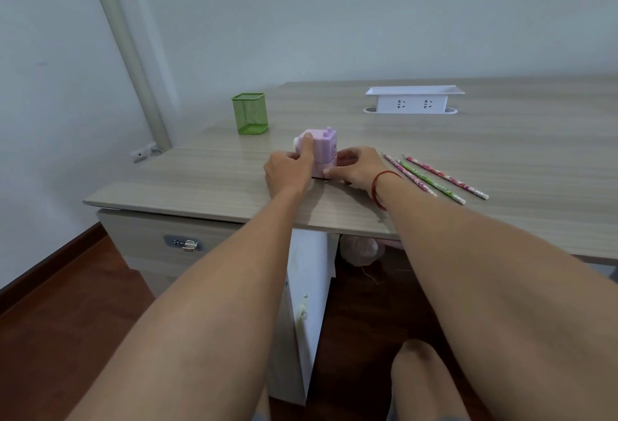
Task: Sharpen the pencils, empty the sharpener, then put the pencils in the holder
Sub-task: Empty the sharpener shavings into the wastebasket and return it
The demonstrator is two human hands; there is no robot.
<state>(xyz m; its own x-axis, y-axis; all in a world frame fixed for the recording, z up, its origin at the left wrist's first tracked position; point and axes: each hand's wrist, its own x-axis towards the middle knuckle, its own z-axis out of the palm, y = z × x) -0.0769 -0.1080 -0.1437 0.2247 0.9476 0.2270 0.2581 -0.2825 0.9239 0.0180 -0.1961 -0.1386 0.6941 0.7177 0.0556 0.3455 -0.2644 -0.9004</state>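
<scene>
The left grip (287, 169) held the sharpener (322, 149) from its left side, with one finger laid up the body and the others curled against it. The right grip (357, 168) pinched the lower section of the same unit from the right, its fingertips at the base. Both were thus grasping the sharpener, which stood upright on the table (501, 153) close to the near edge, toward the near left corner.

The sharpener was a small boxy unit of smooth lilac-pink plastic, with two short knobs on top and a white rounded part on its left face, partly hidden by the left grip. A red cord bracelet (378, 186) circled the right wrist.

Three slim pencils (434, 176) with printed pink and green patterns lay side by side just right of the right grip, angled toward the near edge. The holder (250, 113), a square green wire-mesh cup, stood upright near the left edge, beyond the sharpener and apart from it. A white plastic socket box (414, 99) sat toward the far edge.

The table had a pale wood-grain laminate surface. Under its left end stood a drawer unit (182, 244) with a metal lock.
</scene>
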